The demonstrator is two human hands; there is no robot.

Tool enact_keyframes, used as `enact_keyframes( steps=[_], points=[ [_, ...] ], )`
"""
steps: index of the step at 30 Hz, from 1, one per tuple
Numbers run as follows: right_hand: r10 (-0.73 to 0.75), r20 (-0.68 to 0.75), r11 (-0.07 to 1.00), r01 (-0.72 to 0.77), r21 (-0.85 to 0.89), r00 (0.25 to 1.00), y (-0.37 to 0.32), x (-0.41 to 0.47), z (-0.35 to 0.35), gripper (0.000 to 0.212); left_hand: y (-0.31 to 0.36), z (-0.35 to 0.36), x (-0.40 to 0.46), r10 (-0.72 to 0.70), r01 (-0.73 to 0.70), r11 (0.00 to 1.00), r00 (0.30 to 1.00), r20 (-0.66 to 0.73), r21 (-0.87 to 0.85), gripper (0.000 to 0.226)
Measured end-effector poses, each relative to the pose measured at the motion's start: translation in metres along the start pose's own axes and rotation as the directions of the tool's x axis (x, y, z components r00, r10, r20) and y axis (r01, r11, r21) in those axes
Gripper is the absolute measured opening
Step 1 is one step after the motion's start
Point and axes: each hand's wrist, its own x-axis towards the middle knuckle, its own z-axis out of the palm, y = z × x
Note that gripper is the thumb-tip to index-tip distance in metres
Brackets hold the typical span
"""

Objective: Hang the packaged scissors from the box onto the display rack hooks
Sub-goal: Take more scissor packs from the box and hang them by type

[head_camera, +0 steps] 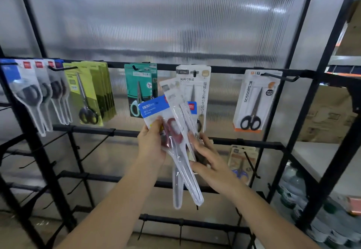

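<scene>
- Ribbed translucent panels back a black display rack whose top rail carries rows of hooks.
- Along that rail, from 9 o'clock to 3 o'clock, hang clear-cased scissors, a stack of yellow-green packs, teal packs, a white pack with Japanese print and a white pack marked SCISSORS.
- At the centre, the left hand pinches a blue-topped pack of red-handled scissors, thumb on its front face, blades pointing towards 5 o'clock.
- Just beside it, the right hand curls its fingers round a second, pale narrow pack that fans up towards 11 o'clock, overlapping the first; what else it grips behind is probably more packs, though blur hides it.
- At 4 o'clock, on a lower rail, a beige pack with blue-handled scissors hangs.
- Cardboard boxes sit at 3 o'clock, beyond the rack.
- Wrapped bottles stand at 4 o'clock.
</scene>
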Motion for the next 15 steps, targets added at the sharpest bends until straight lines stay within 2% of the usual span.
enact_keyframes(
  steps=[4, 9, 11, 13, 15],
  points=[
    [0.059, 0.020, 0.996, -0.060, 0.063, 0.998, 0.000, 0.004, -0.005, 0.062, -0.006, 0.001, 0.001, -0.058, 0.058, 0.998, 0.998, 0.005, -0.032, 0.006],
    [0.120, 0.101, 0.940, -0.145, 0.307, 0.988, -0.006, 0.009, -0.010, 0.048, -0.011, -0.005, 0.004, -0.057, 0.059, 0.995, 0.998, 0.022, -0.076, 0.013],
    [0.116, 0.038, 0.941, -0.121, 0.317, 0.993, -0.007, 0.012, -0.008, 0.043, -0.013, -0.007, 0.004, -0.077, 0.078, 0.995, 0.997, 0.022, -0.066, 0.018],
    [0.111, -0.072, 0.930, -0.078, 0.358, 0.991, -0.005, 0.016, -0.003, 0.049, -0.016, -0.008, 0.002, -0.105, 0.106, 0.993, 0.994, 0.031, -0.043, 0.020],
    [0.121, -0.119, 0.871, -0.047, 0.490, 0.985, 0.001, 0.021, 0.001, 0.072, -0.016, -0.007, -0.001, -0.129, 0.131, 0.991, 0.989, 0.074, -0.031, 0.029]
  ],
)
